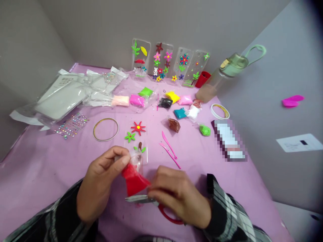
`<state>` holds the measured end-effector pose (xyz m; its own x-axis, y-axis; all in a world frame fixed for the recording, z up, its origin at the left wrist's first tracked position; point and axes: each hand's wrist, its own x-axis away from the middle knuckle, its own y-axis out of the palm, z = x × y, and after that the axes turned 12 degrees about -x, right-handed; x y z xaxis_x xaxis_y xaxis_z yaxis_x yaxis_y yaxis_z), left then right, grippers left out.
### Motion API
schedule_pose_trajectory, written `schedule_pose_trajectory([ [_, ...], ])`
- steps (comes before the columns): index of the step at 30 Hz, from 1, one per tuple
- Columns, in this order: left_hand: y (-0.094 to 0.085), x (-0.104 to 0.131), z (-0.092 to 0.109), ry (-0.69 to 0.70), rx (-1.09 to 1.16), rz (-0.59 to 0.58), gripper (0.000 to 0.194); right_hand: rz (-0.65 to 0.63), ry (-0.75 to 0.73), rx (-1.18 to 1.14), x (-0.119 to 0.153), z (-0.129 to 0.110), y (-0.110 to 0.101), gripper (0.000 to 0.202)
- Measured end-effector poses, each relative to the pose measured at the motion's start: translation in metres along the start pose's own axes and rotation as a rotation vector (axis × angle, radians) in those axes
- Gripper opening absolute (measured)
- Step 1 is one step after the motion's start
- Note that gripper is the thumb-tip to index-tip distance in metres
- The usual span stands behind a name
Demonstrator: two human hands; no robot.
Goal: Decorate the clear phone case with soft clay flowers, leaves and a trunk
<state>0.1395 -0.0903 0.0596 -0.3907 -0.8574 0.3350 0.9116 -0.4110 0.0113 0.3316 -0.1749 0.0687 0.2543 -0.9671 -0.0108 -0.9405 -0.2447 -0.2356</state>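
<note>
My left hand (104,179) is closed, pinching the top of a small clear packet of red modelling clay (135,183). My right hand (178,195) is slightly blurred, its fingers closed at the packet's right corner. Below the packet lie scissors (141,199) with red handles, partly covered by my right hand; whether that hand touches them I cannot tell. Just beyond my hands is a clear phone case (144,129) bearing a red clay flower (138,127), a green flower (130,136) and a brown stem with green leaves (140,147).
Pink modelling tools (169,145) lie right of the case. Several clay packets (174,125) are spread behind them. Decorated cases (163,62) lean on the wall beside a bottle (219,77). Packaged cases (60,97), gem stickers (72,126) and a tape roll (106,129) are left.
</note>
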Motion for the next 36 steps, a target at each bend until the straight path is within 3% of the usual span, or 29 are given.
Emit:
schedule_pose_trajectory([
  [3,0.0,-0.001,0.003,-0.016,0.111,0.074,0.021,-0.225,-0.105,0.303,0.0,0.005,0.011,0.02],
  [7,0.002,0.0,0.006,-0.007,0.152,0.065,0.021,-0.305,-0.126,0.633,-0.001,0.01,0.02,0.012],
  [12,-0.001,0.0,0.002,0.012,0.17,0.041,0.019,-0.319,0.029,0.695,0.003,0.006,-0.004,0.002],
  [15,-0.002,0.002,-0.001,0.034,0.096,-0.032,0.019,-0.158,0.114,0.588,0.007,-0.001,-0.021,0.008],
  [18,0.004,0.004,-0.003,0.074,-0.084,-0.176,0.018,0.116,0.117,0.199,0.008,-0.012,-0.026,0.014],
  [20,0.01,0.006,-0.005,0.095,-0.201,-0.243,0.017,0.202,0.122,-0.082,0.007,-0.018,-0.022,0.014],
  [22,0.016,0.009,-0.007,0.1,-0.272,-0.286,0.017,0.213,0.127,-0.223,0.006,-0.02,-0.015,0.01],
  [25,0.021,0.011,-0.009,0.096,-0.298,-0.309,0.017,0.254,0.151,-0.251,0.003,-0.016,-0.006,0.013],
  [30,0.02,0.01,-0.008,0.103,-0.325,-0.247,0.017,0.391,0.171,-0.308,0.001,-0.008,-0.003,0.015],
  [36,0.021,0.011,-0.008,0.139,-0.309,-0.206,0.021,0.285,0.113,-0.217,0.001,-0.006,0.001,0.011],
])
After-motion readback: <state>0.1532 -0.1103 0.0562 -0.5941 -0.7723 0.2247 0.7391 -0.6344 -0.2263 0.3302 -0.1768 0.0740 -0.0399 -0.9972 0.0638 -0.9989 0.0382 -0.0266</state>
